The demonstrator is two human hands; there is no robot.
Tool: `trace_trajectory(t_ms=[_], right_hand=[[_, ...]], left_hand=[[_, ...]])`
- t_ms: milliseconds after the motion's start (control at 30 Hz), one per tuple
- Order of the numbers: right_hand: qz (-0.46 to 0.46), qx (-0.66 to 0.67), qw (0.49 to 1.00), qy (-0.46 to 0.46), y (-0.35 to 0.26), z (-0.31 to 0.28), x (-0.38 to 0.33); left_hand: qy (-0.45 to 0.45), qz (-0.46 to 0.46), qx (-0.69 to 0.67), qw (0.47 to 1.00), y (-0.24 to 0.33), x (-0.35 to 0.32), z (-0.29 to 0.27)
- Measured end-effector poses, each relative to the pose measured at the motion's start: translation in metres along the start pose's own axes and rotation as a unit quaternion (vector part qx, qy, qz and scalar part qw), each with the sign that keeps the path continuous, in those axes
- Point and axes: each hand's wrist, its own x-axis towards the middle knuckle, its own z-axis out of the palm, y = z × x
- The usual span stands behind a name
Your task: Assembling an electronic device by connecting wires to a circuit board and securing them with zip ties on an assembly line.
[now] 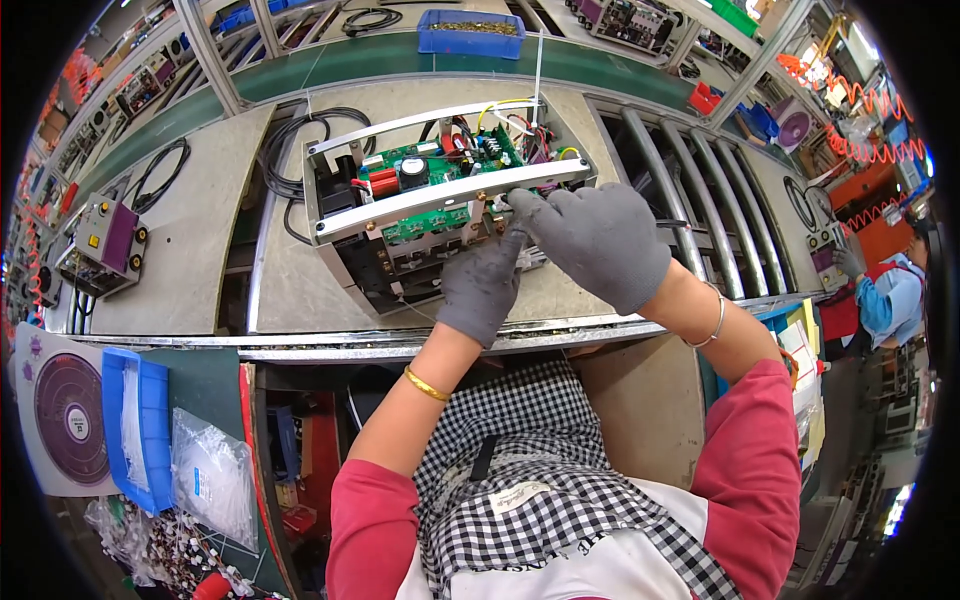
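An open machine chassis (450,190) lies on a beige board in front of me, with green circuit boards, red and black parts and coloured wires inside. A silver metal bar (430,203) runs along its near top edge. My right hand (605,240), in a grey glove, is closed at the right part of that bar, fingertips pressed together over the near side. Below and left of it my left hand (482,285), also gloved, reaches to the chassis's near side with fingers curled. The fingers of both hands meet; whatever is between them is hidden.
Black cable (290,160) lies coiled left of the chassis. Metal rollers (700,200) run to the right. A purple-sided machine (105,240) stands at left. A blue bin (470,35) of small parts sits behind, and a blue tray (137,430) lower left. A co-worker (890,300) is at far right.
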Motion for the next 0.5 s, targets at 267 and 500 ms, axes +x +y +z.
trace_trajectory(t_ms=[267,500], right_hand=[[0.048,0.04,0.998,0.026,0.005,-0.006,0.004],[0.033,0.05,0.998,0.018,0.0,-0.005,0.008]], left_hand=[[-0.036,-0.023,0.022,0.999,0.002,0.002,-0.003],[-0.031,-0.016,0.009,0.999,0.001,0.001,-0.004]])
